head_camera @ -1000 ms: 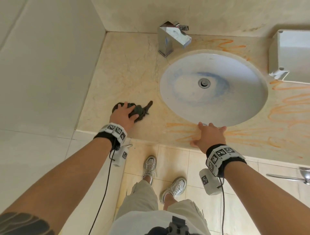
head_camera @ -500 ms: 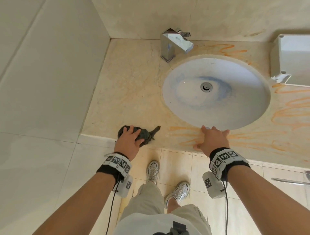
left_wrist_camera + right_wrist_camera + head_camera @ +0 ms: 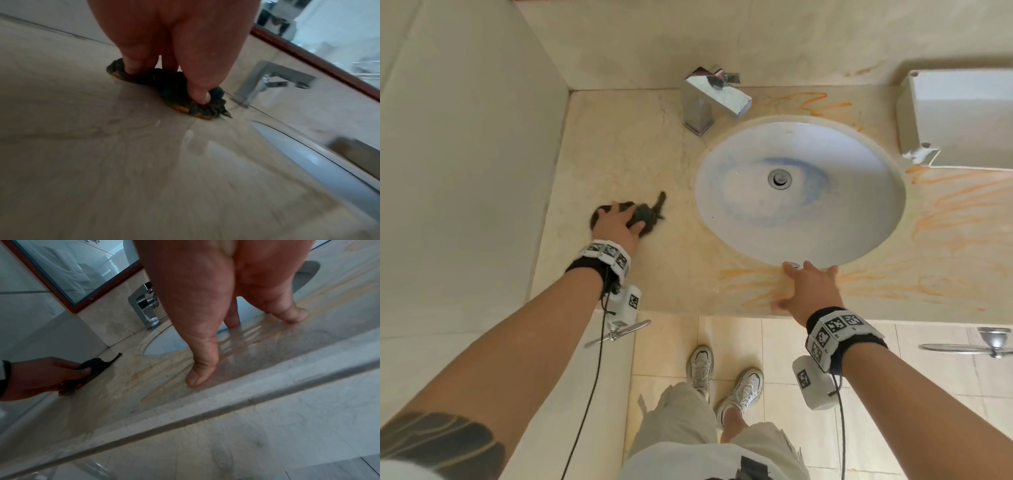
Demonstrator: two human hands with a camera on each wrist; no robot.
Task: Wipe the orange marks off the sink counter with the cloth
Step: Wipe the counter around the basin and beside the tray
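Left hand (image 3: pixel 616 224) clamps the bunched cloth (image 3: pixel 645 216) to the counter (image 3: pixel 619 144), right hand (image 3: pixel 810 291) braced with fingers spread; advise firm overlapping strokes toward the orange marks (image 3: pixel 753 286) (cloth underside already stained, refold).

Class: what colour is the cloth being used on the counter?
Dark grey with orange stains, clearest in the left wrist view: cloth.

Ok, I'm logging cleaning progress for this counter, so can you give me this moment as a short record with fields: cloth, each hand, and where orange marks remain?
cloth: dark cloth, bunched, on the counter left of the basin, orange stains on its underside
left hand: left hand grips the cloth and presses it to the counter
right hand: right hand flat on the front edge, fingers spread, over orange marks
marks remaining: in front of the basin, to its right, and behind it by the faucet
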